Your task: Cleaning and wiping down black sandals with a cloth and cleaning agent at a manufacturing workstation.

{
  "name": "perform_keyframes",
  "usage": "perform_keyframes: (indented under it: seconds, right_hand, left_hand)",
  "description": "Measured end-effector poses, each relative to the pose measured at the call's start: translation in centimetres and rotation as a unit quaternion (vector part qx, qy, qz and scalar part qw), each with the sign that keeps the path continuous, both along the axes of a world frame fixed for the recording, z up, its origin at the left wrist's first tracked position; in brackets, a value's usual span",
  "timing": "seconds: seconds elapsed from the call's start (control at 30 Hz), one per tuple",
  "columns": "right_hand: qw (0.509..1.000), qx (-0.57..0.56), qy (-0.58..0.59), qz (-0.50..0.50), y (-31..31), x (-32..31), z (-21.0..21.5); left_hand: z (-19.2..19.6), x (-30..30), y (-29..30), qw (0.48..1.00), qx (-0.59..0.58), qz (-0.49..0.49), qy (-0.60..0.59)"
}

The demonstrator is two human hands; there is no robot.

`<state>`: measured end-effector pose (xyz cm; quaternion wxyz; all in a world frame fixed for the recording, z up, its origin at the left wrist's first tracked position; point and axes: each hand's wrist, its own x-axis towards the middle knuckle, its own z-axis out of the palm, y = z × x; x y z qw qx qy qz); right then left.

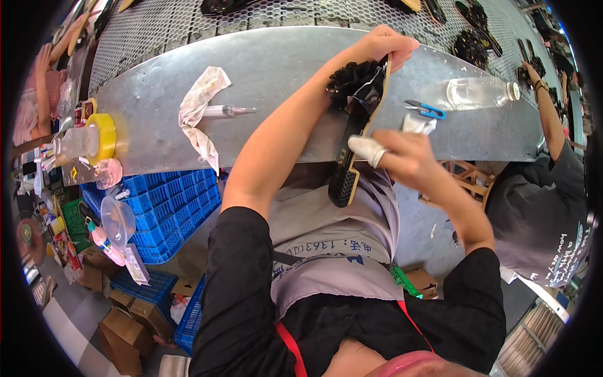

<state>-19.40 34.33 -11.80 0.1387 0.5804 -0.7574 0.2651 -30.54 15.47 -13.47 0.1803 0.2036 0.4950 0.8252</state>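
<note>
Clock directions are taken from the black sandal (359, 122). At nine o'clock, far left, a yellow tape roll (110, 135) stands by a pink-tinted cup (108, 174) whose contents I cannot make out. At eight, a blue crate (182, 207) sits below the metal bench (270, 69), its inside hidden. Nearer at nine, a white cloth (202, 103) lies against a syringe (217, 112); its filling is unclear. The sandal is held upright over the bench's near edge, heel at six, toe near one, where the left hand (386, 47) curls its fingers round it. If that grip loosens under a push, the sandal could twist and its ruffles rub the forearm. At four, the right hand (408, 154) lays a white-covered finger on the sole's edge; blur hides whether it pinches. Toward three, blue snips (429, 111) could nick a careless knuckle. Beyond, a clear bottle (474, 94) of colourless liquid could roll or tip if knocked.
</note>
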Motion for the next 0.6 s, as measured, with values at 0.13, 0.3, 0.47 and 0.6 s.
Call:
perform_keyframes:
  seconds: [0.13, 0.3, 0.47, 0.6]
  right_hand:
    - [1.000, 0.016, -0.004, -0.015, -0.3, -1.1, 0.6]
    - [0.999, 0.024, -0.027, 0.020, 0.0, -0.4, 0.0]
    - [0.996, 0.003, -0.079, -0.027, -0.1, 0.9, -1.0]
    - [0.938, -0.025, -0.345, 0.024, 1.0, 2.4, -0.9]
  left_hand:
    - [-0.3, -0.1, -0.5, 1.000, -0.003, 0.007, 0.001]
    - [-0.3, -0.1, -0.2, 1.000, -0.006, -0.005, 0.006]
    - [0.3, 0.5, -0.1, 1.000, -0.003, 0.018, 0.002]
    - [-0.2, 0.1, -0.7, 1.000, -0.011, 0.008, 0.007]
